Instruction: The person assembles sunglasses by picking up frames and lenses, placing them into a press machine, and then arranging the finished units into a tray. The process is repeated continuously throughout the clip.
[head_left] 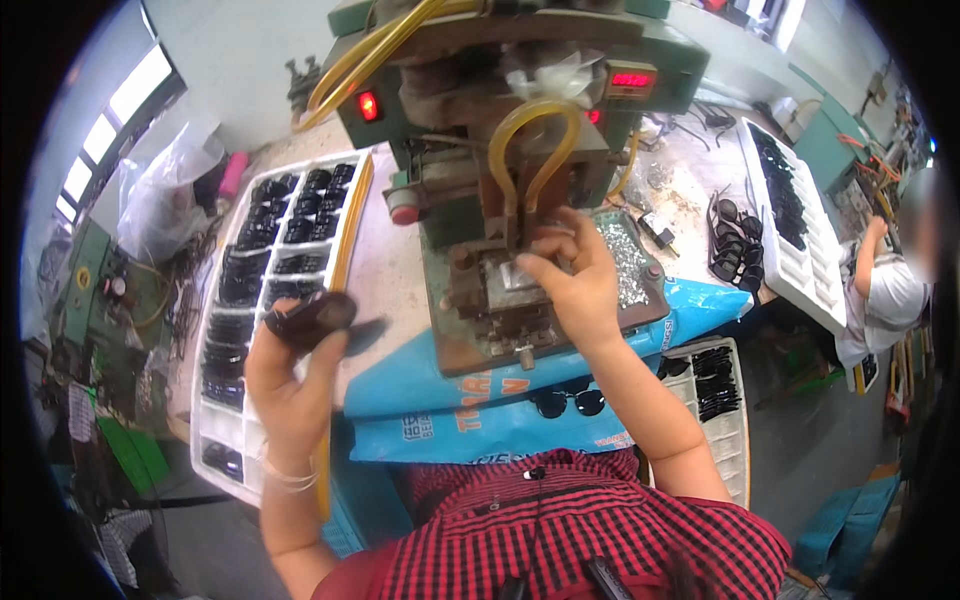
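Sunglasses with dark lenses, slightly blurred, are gripped between the thumb and fingers of my left hand, over the left part of the bench. My right hand reaches to the small metal die of a green bench press. Its thumb and fingers are curled toward each other just beside the press head. Whatever they pinch, if anything, is too small to make out. A looped yellowish tube hangs down at the press head, right above those fingers.
A white compartment tray full of dark glasses parts stands at left; similar trays lie at far right and lower right. Sunglasses rest on a blue plastic sheet. More sunglasses lie bunched at right. Another person sits beyond.
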